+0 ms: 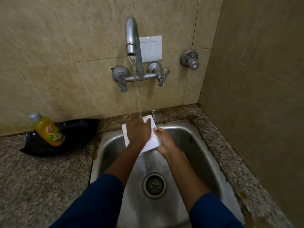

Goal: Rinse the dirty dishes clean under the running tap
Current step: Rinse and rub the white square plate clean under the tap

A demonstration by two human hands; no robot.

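A square white plate (153,142) is held tilted over the back of the steel sink (194,142). Water runs from the curved tap (131,40) and lands at the plate's top edge, by my fingers. My left hand (138,130) lies flat across the plate's face, fingers spread over it. Gripping the plate's right edge is my right hand (164,142), thumb on top. Both hands are wet, and much of the plate is hidden under the left hand.
A yellow bottle of dish liquid (47,129) leans in a black dish (65,137) on the granite counter to the left. The drain (154,185) sits in the sink's middle. A second wall valve (190,60) and a tiled side wall stand at the right.
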